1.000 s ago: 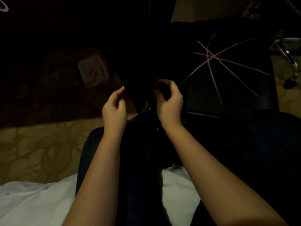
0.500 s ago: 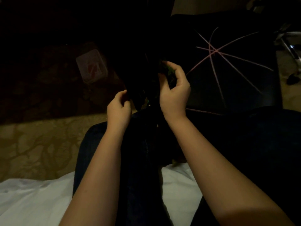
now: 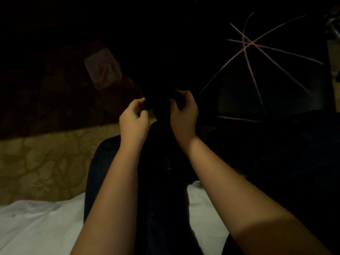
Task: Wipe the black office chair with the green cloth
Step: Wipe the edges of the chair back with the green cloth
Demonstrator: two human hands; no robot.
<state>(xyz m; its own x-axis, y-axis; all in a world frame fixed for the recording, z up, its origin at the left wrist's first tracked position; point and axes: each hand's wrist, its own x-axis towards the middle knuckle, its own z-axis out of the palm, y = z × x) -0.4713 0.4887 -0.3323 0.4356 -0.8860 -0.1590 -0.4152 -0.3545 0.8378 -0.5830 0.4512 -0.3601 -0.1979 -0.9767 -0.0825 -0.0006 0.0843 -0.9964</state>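
Observation:
The room is very dark. A dark cloth [image 3: 161, 104] hangs between my two hands above my knees; its green barely shows. My left hand [image 3: 134, 119] pinches the cloth's left edge with curled fingers. At the right edge, my right hand [image 3: 184, 112] grips it between thumb and fingers. To the right lies a black surface with thin pink lines [image 3: 257, 70], which may be the black chair. I cannot make out its shape.
My legs in dark jeans [image 3: 161, 181] stretch forward over a white sheet [image 3: 36, 229]. A clear plastic container [image 3: 103, 72] lies on a dark red rug. Beige patterned floor [image 3: 36, 159] is at the left. A chrome leg [image 3: 334, 26] glints at the top right.
My right hand rose along the cloth, then came back down a little. My left hand moved up slightly, still pinching. The green glimpsed half a second ago is lost in shadow.

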